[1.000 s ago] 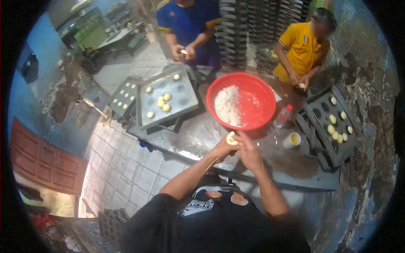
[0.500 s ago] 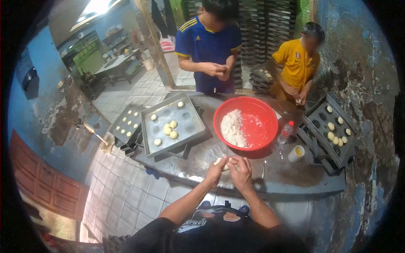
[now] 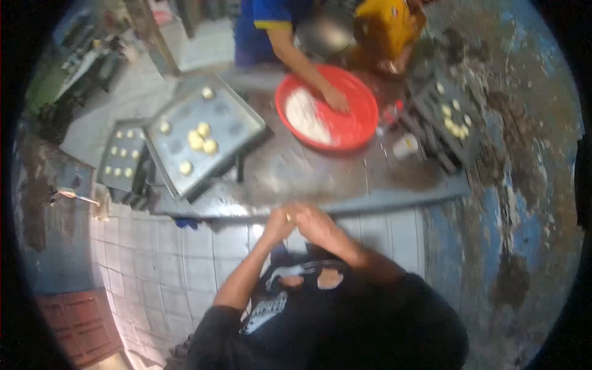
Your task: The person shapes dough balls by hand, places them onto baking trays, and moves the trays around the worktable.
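Observation:
My left hand (image 3: pixel 280 224) and my right hand (image 3: pixel 316 226) are pressed together in front of my chest, just off the table's near edge. Their fingers curl closed around a piece of pale dough, which they almost wholly hide; blur softens the fingers. Beyond them, the grey table (image 3: pixel 271 179) carries a large red basin (image 3: pixel 361 123) with a white, crumbly mass (image 3: pixel 305 117) on its left side. Another person's hand (image 3: pixel 336 100) reaches into this basin. To the left, a square metal tray (image 3: pixel 179 154) holds several pale dough balls (image 3: pixel 197 140).
A smaller tray of dough balls (image 3: pixel 119 159) stands at far left. On the right are a white cup (image 3: pixel 405 147), a red-capped bottle (image 3: pixel 391 113) and another dough tray (image 3: pixel 459 108). A person in yellow (image 3: pixel 388 28) is behind the table, whose front edge faces me.
My view has tipped downward. My hands have drawn closer to my body and closed more tightly over the dough. The person in blue has leaned forward and put a hand into the basin.

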Motion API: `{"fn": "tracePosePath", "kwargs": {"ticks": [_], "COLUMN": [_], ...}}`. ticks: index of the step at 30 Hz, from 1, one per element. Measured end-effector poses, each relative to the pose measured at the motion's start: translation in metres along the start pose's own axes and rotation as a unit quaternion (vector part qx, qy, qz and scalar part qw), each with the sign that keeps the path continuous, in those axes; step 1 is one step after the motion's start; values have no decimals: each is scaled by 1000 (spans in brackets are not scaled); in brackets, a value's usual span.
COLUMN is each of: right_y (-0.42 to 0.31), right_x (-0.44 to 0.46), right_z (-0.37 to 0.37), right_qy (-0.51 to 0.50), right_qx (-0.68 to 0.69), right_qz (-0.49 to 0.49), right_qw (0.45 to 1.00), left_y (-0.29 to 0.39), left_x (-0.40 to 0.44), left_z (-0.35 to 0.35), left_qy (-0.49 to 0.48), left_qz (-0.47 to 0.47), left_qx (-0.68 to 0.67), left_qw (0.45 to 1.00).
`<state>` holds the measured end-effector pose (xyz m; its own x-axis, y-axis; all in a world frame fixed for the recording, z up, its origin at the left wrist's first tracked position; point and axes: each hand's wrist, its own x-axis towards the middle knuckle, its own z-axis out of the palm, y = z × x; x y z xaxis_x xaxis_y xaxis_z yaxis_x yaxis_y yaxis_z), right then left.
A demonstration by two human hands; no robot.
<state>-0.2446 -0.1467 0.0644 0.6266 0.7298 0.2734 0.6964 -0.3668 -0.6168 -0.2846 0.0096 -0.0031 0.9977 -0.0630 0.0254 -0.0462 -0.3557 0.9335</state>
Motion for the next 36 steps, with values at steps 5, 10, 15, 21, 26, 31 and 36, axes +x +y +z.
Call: {"fn": "tracePosePath", "kwargs": {"ticks": [5, 10, 15, 21, 26, 31, 36], "right_y": [22, 46, 88, 216, 291, 217, 143], "right_x": [-24, -26, -28, -41, -54, 1, 88], "right_z": [13, 9, -47, -54, -10, -70, -116], "right_qy": [-36, -126, -126, -20, -33, -42, -280], "right_qx": [23, 96, 593, 200, -139, 288, 349], "right_qz": [79, 156, 291, 409, 220, 210, 76], "right_qw": [996, 975, 740, 890, 965, 933, 891], "left_y": [-5, -31, -31, 14, 62, 64, 91], "left_x": [-4, -7, 0, 3, 47, 73, 84], "left_z": [22, 46, 27, 20, 36, 51, 53], "left_qy": [-17, -38, -68, -10, 81, 138, 122], "left_qz": [-5, -75, -193, -326, -204, -154, -164], "left_qx": [53, 120, 139, -57, -157, -171, -195], "left_qw": [998, 989, 969, 944, 963, 963, 959]}}
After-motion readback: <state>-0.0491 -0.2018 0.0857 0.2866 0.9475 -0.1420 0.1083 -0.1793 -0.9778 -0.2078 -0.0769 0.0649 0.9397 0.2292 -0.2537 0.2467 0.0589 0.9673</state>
